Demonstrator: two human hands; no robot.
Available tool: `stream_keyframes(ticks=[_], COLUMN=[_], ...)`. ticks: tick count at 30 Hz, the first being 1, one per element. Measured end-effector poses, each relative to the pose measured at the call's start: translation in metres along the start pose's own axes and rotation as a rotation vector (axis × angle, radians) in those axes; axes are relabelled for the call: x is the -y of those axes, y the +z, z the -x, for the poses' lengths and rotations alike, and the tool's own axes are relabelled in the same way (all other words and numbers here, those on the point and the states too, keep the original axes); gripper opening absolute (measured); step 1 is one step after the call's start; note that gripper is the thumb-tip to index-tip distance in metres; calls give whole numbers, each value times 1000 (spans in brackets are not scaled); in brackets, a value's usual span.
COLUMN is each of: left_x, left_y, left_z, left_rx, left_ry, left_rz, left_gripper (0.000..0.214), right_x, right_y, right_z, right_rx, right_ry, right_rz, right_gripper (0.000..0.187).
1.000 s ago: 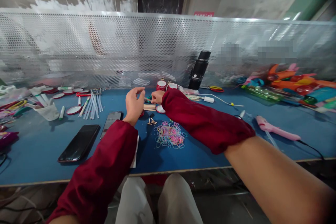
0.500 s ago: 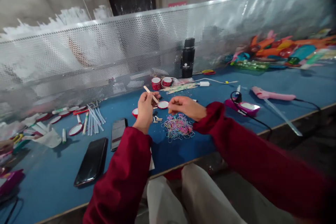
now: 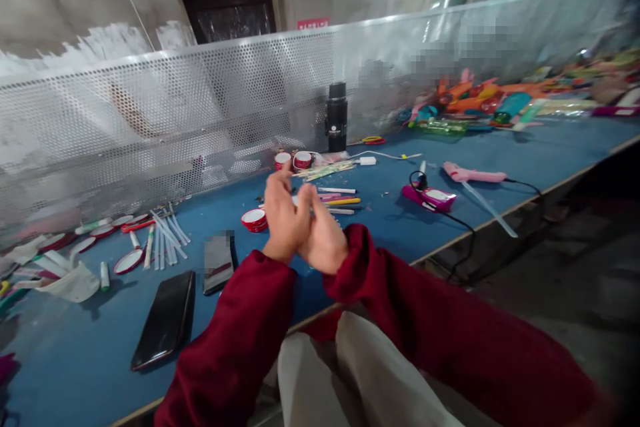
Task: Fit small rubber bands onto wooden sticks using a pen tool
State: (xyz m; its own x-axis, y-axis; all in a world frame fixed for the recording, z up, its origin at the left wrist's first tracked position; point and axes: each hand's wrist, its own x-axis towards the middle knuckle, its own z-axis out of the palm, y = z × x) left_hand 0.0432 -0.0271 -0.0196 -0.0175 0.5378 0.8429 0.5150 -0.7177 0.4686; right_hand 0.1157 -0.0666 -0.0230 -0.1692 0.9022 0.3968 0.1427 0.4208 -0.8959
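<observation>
The left hand [image 3: 286,217] and right hand [image 3: 323,230] meet at the near middle of the blue table [image 3: 115,333], palms turned toward each other, fingers raised and loosely curved; whether they press together, or pinch anything, I cannot tell, since they overlap and a pale patch between them is too small to name. Lying just beside the left hand, at its nine o'clock, is a red-and-white drum [image 3: 255,219]; whether they touch is unclear. The likeliest mishap seems a knock there: a sideways sweep of that wrist could tip or push the drum toward the grey phone [image 3: 219,263] at eight o'clock. At two o'clock from the right hand, a yellow marker [image 3: 345,201] and a white pen [image 3: 337,190] lie loose with other thin sticks, so a brushing cuff could set them rolling. Further off, toward twelve, two red drums [image 3: 293,161] stand close together near a black bottle [image 3: 337,117]; a long reach that way might topple one. Between two and three o'clock sits a purple box [image 3: 429,198], its black cord [image 3: 473,240] drooping over the near edge. Were the right sleeve [image 3: 430,327] to swing outward and upward, it could catch that loop and drag the box off.
</observation>
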Motion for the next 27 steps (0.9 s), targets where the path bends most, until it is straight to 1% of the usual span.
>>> stream_keyframes(ticks=[1, 3, 4, 5, 6, 7, 8, 9, 10, 11, 13, 14, 15, 16, 17, 18, 19, 20, 21, 22, 23, 24, 25, 26, 27], left_x=[7, 20, 23, 23, 21, 15, 9, 1, -6, -12, -19, -20, -18, -15, -12, -8, -5, -1, 1, 4, 5, 6, 6, 6, 6], left_y=[-3, -6, -7, -6, -5, -4, -2, -1, 1, 1, 0, -1, -2, -2, -2, -1, 2, 5, 9, 13, 17, 20, 22, 24, 24], left_z=[-6, -16, -18, -19, -18, -14, -8, -2, 6, 13, 23, 26, 26, 25, 21, 17, 13, 9, 6, 5, 4, 4, 4, 5, 6], left_rx=[-51, -134, -149, -159, -164, -164, -161, -155, -128, -83, 34, 81, 54, 6, -43, -82, -104, -107, -102, -86, -50, 1, 62, 126, 182], left_ry=[-23, -72, -95, -113, -122, -117, -97, -46, 26, 114, 307, 330, 267, 177, 78, -11, -91, -160, -221, -278, -330, -381, -430, -473, -512], left_rz=[-33, -88, -97, -93, -82, -63, -43, -28, -14, 8, 87, 120, 125, 116, 102, 98, 110, 143, 190, 246, 303, 357, 404, 443, 473], left_gripper=[33, 35, 35, 33, 32, 31, 31, 31, 30, 29, 26, 25, 25, 26, 27, 28, 29, 28, 28, 27, 25, 24, 23, 22, 22], right_x=[6, 14, 17, 18, 18, 17, 15, 14, 12, 11, 12, 14, 16, 17, 18, 17, 15, 11, 6, 0, -6, -12, -17, -20, -22], right_y=[0, -11, -21, -31, -42, -51, -57, -59, -56, -51, -34, -27, -23, -23, -28, -38, -51, -66, -81, -96, -109, -119, -126, -130, -131], right_z=[15, 43, 54, 62, 65, 63, 59, 52, 44, 37, 30, 31, 35, 40, 46, 52, 55, 54, 51, 43, 33, 20, 6, -8, -21], right_rx=[71, 217, 258, 264, 231, 162, 78, -4, -74, -108, -73, -67, -21, 113, 213, 259, 307, 306, 270, 176, 67, -40, -106, -148, -154], right_ry=[69, 194, 227, 233, 204, 170, 141, 118, 107, 106, 96, 81, 77, 86, 80, 70, 91, 51, 10, -50, -97, -114, -123, -150, -183], right_rz=[-203, -570, -694, -771, -805, -799, -776, -748, -727, -703, -644, -644, -653, -678, -695, -693, -651, -576, -482, -413, -342, -244, -128, -27, 70], right_gripper=[77, 81, 83, 83, 82, 80, 78, 76, 75, 75, 74, 71, 69, 70, 64, 56, 52, 46, 36, 32, 30, 22, 20, 25, 30])
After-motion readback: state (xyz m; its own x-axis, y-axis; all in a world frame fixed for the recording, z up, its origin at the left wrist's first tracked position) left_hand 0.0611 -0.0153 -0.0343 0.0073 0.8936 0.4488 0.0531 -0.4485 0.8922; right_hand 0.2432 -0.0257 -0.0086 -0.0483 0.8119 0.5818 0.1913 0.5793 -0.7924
